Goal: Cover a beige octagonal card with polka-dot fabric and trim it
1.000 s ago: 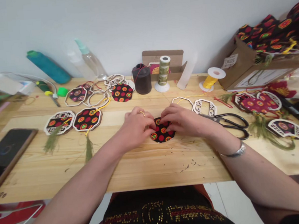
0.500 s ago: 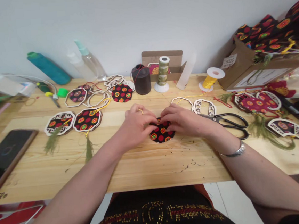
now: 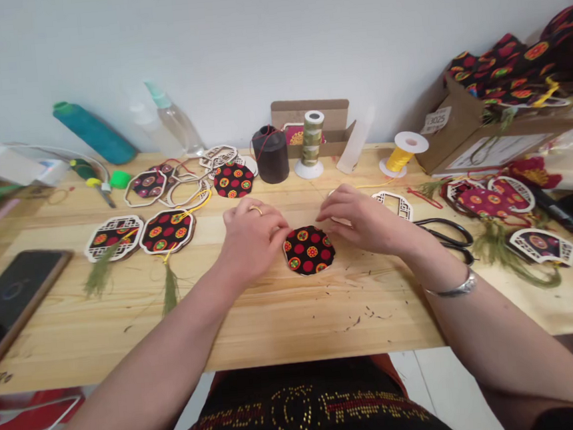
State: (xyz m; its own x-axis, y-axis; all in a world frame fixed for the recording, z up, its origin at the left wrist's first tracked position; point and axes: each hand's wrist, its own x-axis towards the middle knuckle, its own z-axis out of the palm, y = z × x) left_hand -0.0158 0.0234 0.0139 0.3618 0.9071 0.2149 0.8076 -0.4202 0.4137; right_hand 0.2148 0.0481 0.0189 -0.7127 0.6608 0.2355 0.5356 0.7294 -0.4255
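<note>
A round black fabric-covered piece (image 3: 309,250) with red dots and yellow-orange flowers lies flat on the table, a thin pale rim showing below it. At its upper left edge is my left hand (image 3: 253,238), fingers bent and thumb slightly apart from them; whether it touches the edge is hard to tell. My right hand (image 3: 360,222) hovers beside the upper right edge, thumb and fingers apart, holding nothing. Black-handled scissors (image 3: 449,234) lie partly hidden behind the right wrist. A pale cut-out frame (image 3: 396,205) rests beyond that hand.
Two tasselled ornaments (image 3: 167,231) lie to the left, near a phone (image 3: 16,305). Behind stand a black thread cone (image 3: 271,156), a green thread spool (image 3: 313,142) and a yellow spool (image 3: 401,155). On the right are a cardboard box (image 3: 484,131) and more ornaments (image 3: 543,246).
Both hands have drawn apart from the round piece, the left going left and the right going right. The piece's whole top now shows. The right hand covers more of the scissors.
</note>
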